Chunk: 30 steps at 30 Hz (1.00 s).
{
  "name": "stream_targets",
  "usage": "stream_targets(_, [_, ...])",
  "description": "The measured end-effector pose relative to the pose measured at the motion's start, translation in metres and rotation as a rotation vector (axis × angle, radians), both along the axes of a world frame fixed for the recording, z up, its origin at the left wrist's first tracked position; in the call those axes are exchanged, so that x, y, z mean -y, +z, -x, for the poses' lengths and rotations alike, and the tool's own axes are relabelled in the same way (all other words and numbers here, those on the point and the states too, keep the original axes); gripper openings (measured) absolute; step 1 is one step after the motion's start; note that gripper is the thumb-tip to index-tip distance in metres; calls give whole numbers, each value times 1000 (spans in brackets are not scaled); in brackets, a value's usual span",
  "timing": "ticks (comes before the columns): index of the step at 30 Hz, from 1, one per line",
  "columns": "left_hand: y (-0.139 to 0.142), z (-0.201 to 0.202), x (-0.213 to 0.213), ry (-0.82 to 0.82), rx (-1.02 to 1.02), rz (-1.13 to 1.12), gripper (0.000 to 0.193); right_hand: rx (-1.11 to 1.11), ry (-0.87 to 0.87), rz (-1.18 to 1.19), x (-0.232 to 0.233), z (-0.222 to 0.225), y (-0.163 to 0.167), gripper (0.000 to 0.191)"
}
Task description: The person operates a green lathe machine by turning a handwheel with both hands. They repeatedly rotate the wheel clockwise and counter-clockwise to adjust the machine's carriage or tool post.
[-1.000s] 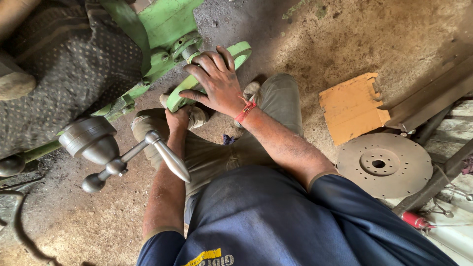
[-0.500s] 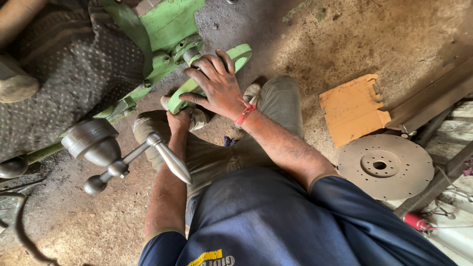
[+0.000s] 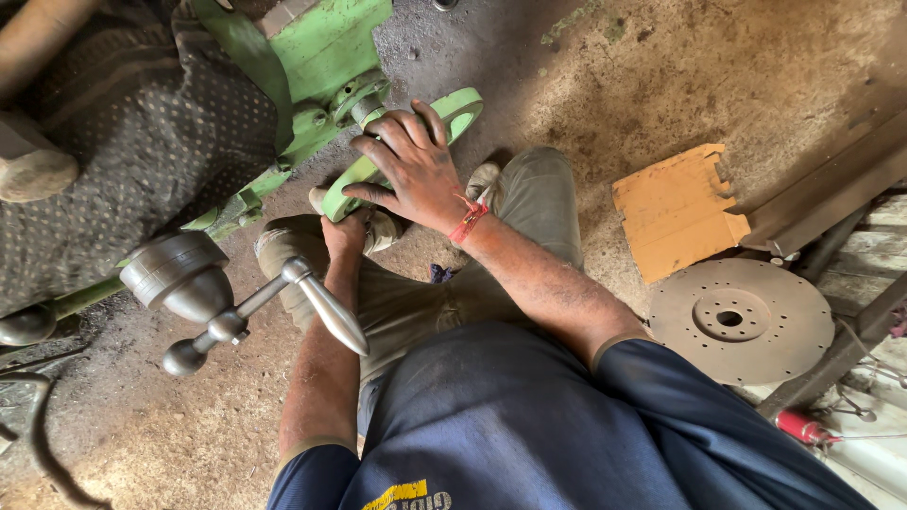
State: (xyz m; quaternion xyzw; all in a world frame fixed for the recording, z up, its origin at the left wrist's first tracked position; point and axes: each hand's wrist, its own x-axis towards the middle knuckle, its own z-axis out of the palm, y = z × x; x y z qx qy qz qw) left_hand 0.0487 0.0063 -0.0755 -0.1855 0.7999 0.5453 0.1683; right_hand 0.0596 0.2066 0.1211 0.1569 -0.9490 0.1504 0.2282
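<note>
Upper left of the frame, the green machine frame (image 3: 326, 42) filled the corner, a dark dotted cover (image 3: 142, 142) draped across it. Just below it, a steel handle with knobs (image 3: 236, 316) jutted out over the dirt floor (image 3: 586, 85). At centre, the green lever arm (image 3: 453, 109) remained attached to the machine, apparently not yet freed. The right hand (image 3: 411, 170) lay spread over it, fingers open and curling round its edge. The left hand (image 3: 345, 231) gripped the arm's lower end from beneath, fingers mostly hidden.

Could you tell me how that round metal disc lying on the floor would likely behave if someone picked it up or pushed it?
The round metal disc looks like thick, rust-dusted metal, so it is probably stiff and heavy for its size. Lying flat on the dirt floor, it would likely scrape rather than roll. Stood on edge, it could roll.
</note>
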Motion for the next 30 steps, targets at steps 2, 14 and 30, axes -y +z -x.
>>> stream_targets(2, [2, 1, -2, 11, 5, -14, 50, 13, 6, 7, -1, 1, 3, 65])
stream_targets(14, [1, 1, -2, 0, 22, 55, 49, 30, 35, 13, 0, 3, 9, 65])
stream_targets(30, [1, -3, -2, 27, 20, -53, 59, 36, 40, 36, 6, 0, 11, 60])
